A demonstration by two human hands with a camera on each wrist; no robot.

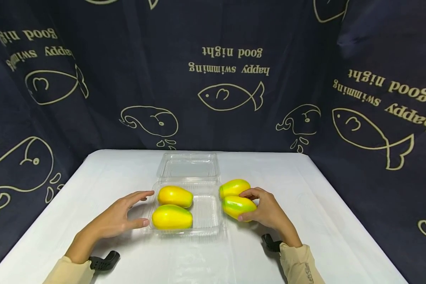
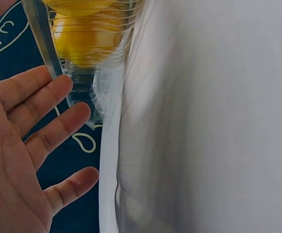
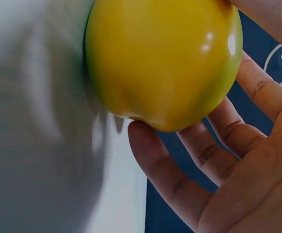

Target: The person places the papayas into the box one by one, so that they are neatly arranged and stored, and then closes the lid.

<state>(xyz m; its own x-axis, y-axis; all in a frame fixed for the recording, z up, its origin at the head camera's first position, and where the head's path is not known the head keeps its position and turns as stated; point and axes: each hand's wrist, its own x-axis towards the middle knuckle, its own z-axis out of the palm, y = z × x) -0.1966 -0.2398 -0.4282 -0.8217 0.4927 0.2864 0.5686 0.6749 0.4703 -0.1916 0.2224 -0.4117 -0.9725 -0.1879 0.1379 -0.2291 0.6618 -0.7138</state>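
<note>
In the head view, my right hand point(image 1: 266, 209) grips a glossy yellow-green papaya point(image 1: 238, 208) lying on the table, thumb at its near side and fingers at its far side. The right wrist view shows fingers curled around the end of this papaya point(image 3: 163, 63). A second papaya point(image 1: 234, 187) lies just behind it. Two more, a far papaya point(image 1: 175, 196) and a near papaya point(image 1: 172, 217), fill the left half of a clear plastic clamshell box point(image 1: 207, 230). My left hand point(image 1: 118, 217) is spread at the box's left wall, holding nothing.
The box's clear lid point(image 1: 189, 166) is folded back behind its base. A white cloth point(image 1: 287, 177) covers the table. Dark curtains point(image 1: 230, 130) with fish drawings hang at the back and sides. A black wrist device point(image 1: 105, 261) sits on the left forearm.
</note>
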